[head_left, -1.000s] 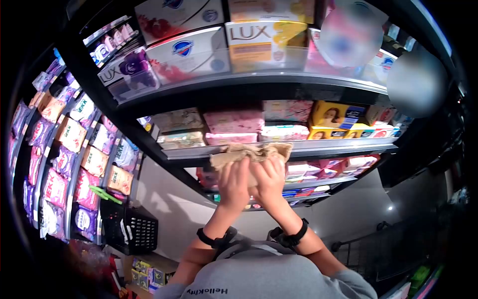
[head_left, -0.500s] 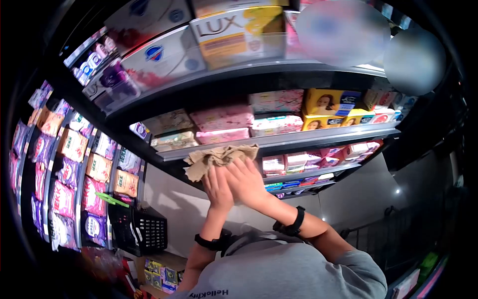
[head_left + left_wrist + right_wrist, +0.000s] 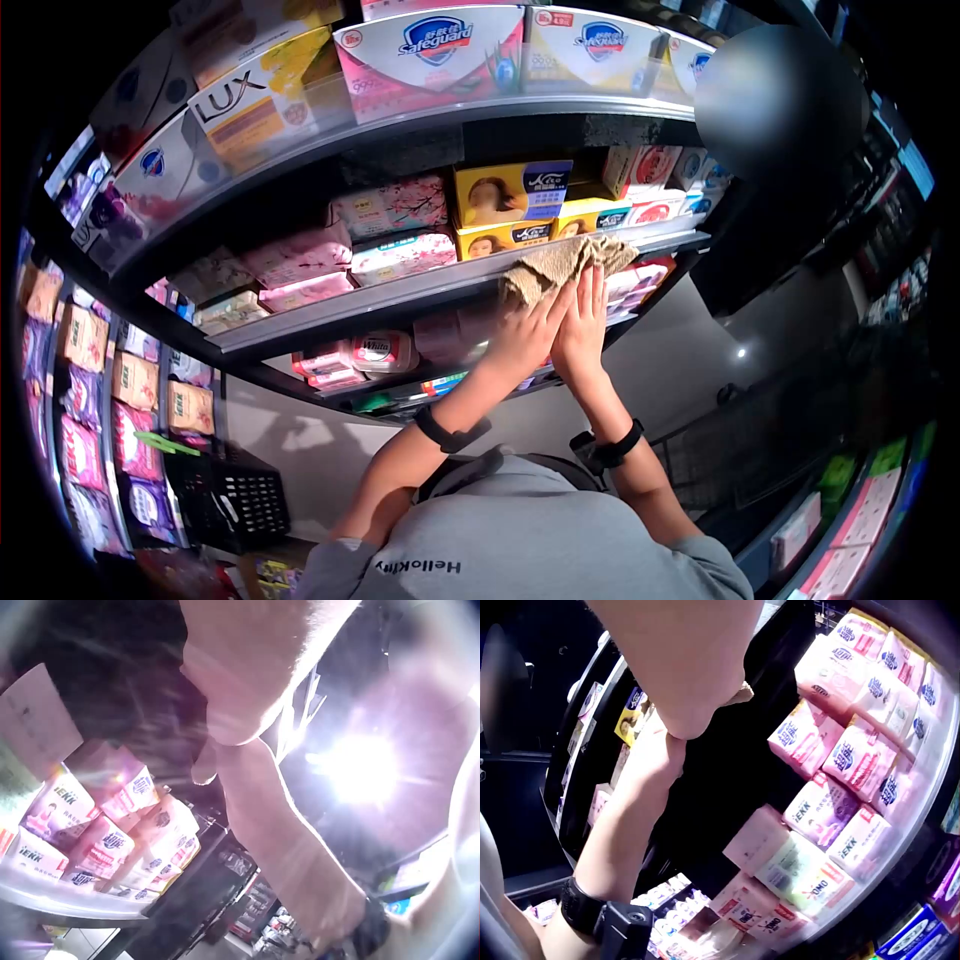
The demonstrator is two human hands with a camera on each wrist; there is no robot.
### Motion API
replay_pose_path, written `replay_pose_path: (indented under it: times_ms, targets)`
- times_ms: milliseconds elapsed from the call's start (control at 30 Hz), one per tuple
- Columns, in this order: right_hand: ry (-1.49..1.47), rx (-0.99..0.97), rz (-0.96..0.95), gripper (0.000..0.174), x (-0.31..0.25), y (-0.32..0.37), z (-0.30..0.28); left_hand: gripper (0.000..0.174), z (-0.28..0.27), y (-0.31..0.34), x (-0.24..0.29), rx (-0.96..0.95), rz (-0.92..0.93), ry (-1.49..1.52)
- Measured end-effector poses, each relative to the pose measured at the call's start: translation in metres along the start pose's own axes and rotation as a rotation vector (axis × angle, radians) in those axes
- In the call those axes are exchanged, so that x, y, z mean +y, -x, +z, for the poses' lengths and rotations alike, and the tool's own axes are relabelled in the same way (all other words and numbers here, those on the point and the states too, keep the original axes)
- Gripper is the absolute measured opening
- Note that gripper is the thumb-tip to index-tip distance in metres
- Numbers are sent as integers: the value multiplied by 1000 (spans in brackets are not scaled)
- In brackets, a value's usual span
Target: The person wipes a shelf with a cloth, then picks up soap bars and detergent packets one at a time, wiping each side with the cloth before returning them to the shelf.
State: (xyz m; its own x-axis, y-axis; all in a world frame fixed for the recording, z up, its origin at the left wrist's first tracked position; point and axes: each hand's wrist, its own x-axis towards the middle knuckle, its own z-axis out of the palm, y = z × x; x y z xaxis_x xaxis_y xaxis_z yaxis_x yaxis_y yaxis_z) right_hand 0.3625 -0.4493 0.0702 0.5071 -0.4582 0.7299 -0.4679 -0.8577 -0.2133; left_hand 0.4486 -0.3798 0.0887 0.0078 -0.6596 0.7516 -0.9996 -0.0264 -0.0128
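Observation:
A crumpled tan cloth lies over the front edge of the middle shelf, below the yellow soap boxes. My left hand presses it from the left, fingers stretched forward. Close against it, my right hand has straight fingers laid on the cloth, pointing at the shelf. In the left wrist view the left hand fills the top, with the right arm reaching in beneath it. The right wrist view shows the right hand overlapping the left, and a corner of the cloth sticks out.
Boxed soaps stand on the upper shelf, behind a clear front strip. Pink packs fill the middle shelf's left part. At the left, a black basket stands beside shelves of bagged goods. More stocked shelves are at lower right.
Both hands and the cloth first shifted left along the shelf edge, then slid right, from below the pink packs to below the yellow boxes. The head view has moved right too.

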Motion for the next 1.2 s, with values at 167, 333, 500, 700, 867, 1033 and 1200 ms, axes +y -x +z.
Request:
replay_pose_path:
  times_ms: [167,333,500,700,867,1033,1200]
  targets:
    - [-171,30,-113,41,-16,18,22,38,-5,43,-8,-215,-150,78]
    - [-529,-200,-481,47,-83,48,46,43,-41,136,-27,123,-300,-30]
    - [-533,-481,-818,47,-110,77,98,51,-34,218,-26,-70,-742,-109]
    - [-511,-631,-707,38,-78,164,168,48,-6,291,-20,-355,-752,29]
    - [-465,-1510,-245,32,6,199,162,25,-28,271,-15,-368,-874,295]
    - [-681,-1353,383,30,70,193,107,30,-74,189,-83,-132,-689,-95]
    - [-943,-1247,999,48,54,145,34,67,-75,148,-144,-800,-603,-92]
